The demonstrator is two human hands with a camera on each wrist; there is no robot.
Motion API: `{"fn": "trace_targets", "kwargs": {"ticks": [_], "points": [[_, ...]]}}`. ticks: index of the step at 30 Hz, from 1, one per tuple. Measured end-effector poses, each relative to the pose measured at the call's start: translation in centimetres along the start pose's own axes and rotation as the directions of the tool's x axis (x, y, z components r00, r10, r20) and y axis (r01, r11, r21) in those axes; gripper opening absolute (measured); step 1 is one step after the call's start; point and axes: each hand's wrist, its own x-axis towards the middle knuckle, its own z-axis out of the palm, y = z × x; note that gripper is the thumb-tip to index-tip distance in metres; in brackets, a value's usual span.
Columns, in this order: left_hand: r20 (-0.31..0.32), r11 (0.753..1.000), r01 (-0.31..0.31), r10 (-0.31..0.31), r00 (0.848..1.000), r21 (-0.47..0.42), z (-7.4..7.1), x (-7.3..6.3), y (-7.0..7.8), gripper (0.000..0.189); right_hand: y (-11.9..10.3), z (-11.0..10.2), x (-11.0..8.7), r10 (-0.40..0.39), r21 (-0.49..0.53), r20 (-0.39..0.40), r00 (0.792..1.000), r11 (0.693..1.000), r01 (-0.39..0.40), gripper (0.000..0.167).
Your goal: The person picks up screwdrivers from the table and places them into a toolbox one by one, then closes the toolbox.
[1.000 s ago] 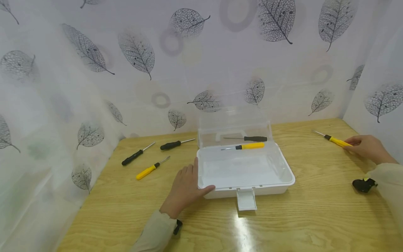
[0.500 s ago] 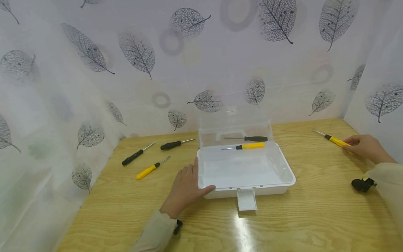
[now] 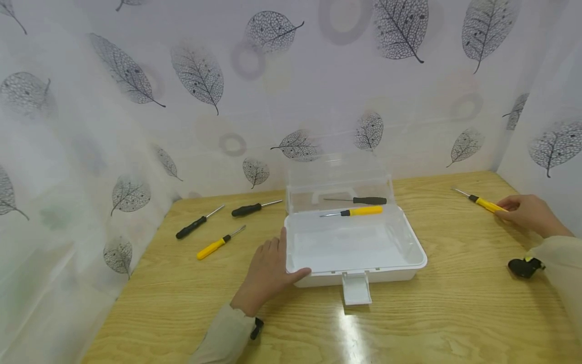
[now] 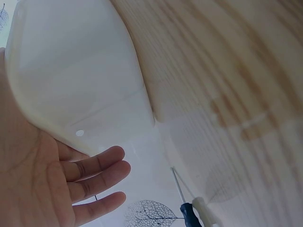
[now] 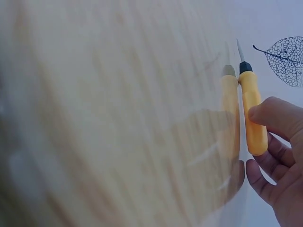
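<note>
As R hand [image 3: 529,216] grips s/driver [image 3: 485,203], box [image 3: 392,276] open

From above, the head view faces forward and down across the wood-grain surface [image 3: 173,303]; close in, the left-wrist view shares the white toolbox [image 3: 341,250] with it, the right-wrist view the yellow-handled screwdriver [image 3: 484,202].

The lower edge of the left wrist view crops a dark-handled screwdriver [image 4: 190,215], while in the right wrist view the surface [image 5: 118,113] blurs and the edge cuts off the right hand [image 5: 289,175].
</note>
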Motion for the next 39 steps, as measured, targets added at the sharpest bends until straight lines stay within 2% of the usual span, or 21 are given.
{"fn": "trace_targets", "kwargs": {"ticks": [7,23,34,39], "points": [[0.007,1.0,0.002,-0.002,1.0,0.003,0.1,0.0,0.0,0.108,-0.1,0.0,0.0,-0.02,-0.003,-0.021,1.0,1.0,0.02,0.043],[-0.002,1.0,-0.002,0.003,1.0,0.004,0.1,0.0,0.0,0.109,0.2,0.1,-0.3,-0.01,0.007,-0.051,0.999,1.0,0.01,0.044],[-0.004,1.0,-0.007,0.007,1.0,0.006,0.1,0.0,0.0,0.108,-0.2,-0.5,-0.8,0.019,0.043,-0.064,0.998,0.999,-0.016,0.051],[-0.006,1.0,-0.009,0.01,1.0,0.008,0.0,0.0,0.0,0.107,-0.8,-0.9,-0.9,-0.008,0.029,-0.096,0.995,1.0,0.011,0.043]]}}
